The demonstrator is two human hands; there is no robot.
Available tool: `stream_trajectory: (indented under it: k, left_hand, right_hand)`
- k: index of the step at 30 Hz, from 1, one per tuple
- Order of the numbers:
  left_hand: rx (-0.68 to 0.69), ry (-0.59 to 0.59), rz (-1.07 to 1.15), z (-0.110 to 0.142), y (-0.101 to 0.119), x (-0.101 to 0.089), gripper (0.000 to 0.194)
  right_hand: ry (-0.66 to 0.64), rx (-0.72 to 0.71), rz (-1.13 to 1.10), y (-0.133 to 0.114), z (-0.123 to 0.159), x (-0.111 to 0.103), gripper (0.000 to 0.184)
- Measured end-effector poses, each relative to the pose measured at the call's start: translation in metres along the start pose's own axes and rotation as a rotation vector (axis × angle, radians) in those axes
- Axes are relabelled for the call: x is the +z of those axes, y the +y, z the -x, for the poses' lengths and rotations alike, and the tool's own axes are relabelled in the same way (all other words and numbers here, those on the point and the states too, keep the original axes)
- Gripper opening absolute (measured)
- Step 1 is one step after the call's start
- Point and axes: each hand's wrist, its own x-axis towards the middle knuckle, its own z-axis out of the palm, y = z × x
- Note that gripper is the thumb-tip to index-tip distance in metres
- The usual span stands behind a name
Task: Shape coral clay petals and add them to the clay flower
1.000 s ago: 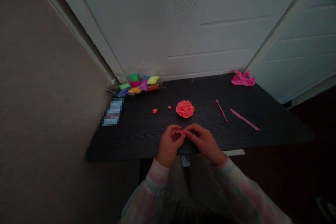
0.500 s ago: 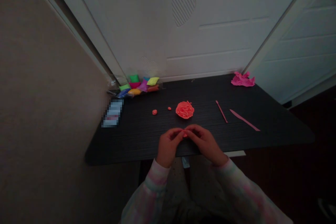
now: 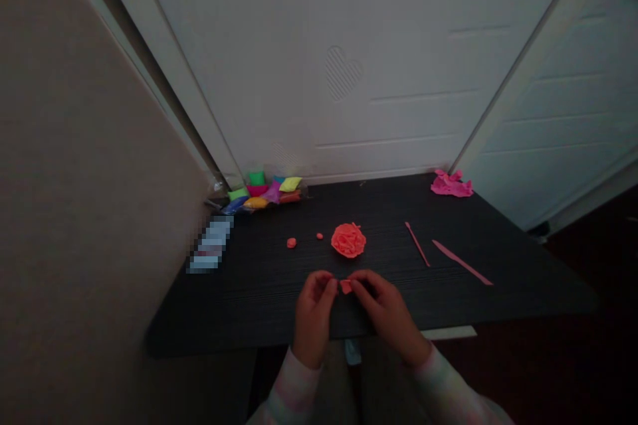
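Note:
A small flat piece of coral-coloured modelling clay (image 3: 345, 287) is between my two hands, above the front part of the dark table (image 3: 239, 309). My right hand (image 3: 386, 309) pinches its right side between thumb and fingers. My left hand (image 3: 315, 315) is closed in a pinch at its left edge; the exact contact is too small to see well. Just beyond my hands sits a round clay form (image 3: 348, 240) in the same coral, with ruffled strips filling its top. To its left lie a tiny clay ball (image 3: 319, 236) and a larger clay lump (image 3: 292, 243).
A pink thin modelling stick (image 3: 417, 244) and a pink clay knife (image 3: 461, 261) lie at the right. Crumpled bright pink material (image 3: 451, 184) is at the back right corner. Colourful clay packets (image 3: 264, 192) lie at the back left, near a blurred-out flat item (image 3: 212, 244). A white door (image 3: 279, 66) rises behind.
My hands have moved slightly apart, showing more of the clay piece between them. The camera has tilted up, so everything sits lower in view.

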Motion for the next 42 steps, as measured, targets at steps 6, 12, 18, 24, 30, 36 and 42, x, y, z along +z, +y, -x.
stream_trajectory:
  k: [6, 12, 18, 24, 30, 36, 42]
  left_hand:
    - [0.027, 0.080, -0.038, 0.001, -0.003, 0.001, 0.021]
    - [0.101, 0.082, -0.160, -0.002, -0.008, -0.003, 0.015]
    - [0.253, 0.001, -0.461, -0.006, 0.001, -0.014, 0.016]
    - [0.469, -0.247, -0.781, 0.001, 0.003, -0.006, 0.032]
    - [0.568, -0.389, -1.038, 0.009, 0.004, -0.004, 0.036]
    - [0.651, -0.431, -1.385, 0.011, 0.008, -0.009, 0.037]
    - [0.643, -0.446, -1.388, 0.011, 0.007, -0.008, 0.034]
  right_hand:
    - [0.069, -0.037, 0.149, 0.001, 0.001, 0.004, 0.014]
    - [0.128, -0.051, 0.291, 0.003, -0.002, 0.010, 0.010]
    - [0.166, -0.074, 0.248, 0.005, -0.001, 0.003, 0.021]
    - [0.181, -0.072, 0.190, 0.006, 0.000, 0.001, 0.020]
    - [0.186, -0.067, 0.159, 0.006, 0.001, 0.001, 0.019]
    - [0.177, -0.069, 0.132, 0.005, 0.001, 0.000, 0.018]
    - [0.181, -0.065, 0.106, 0.006, 0.001, 0.000, 0.017]
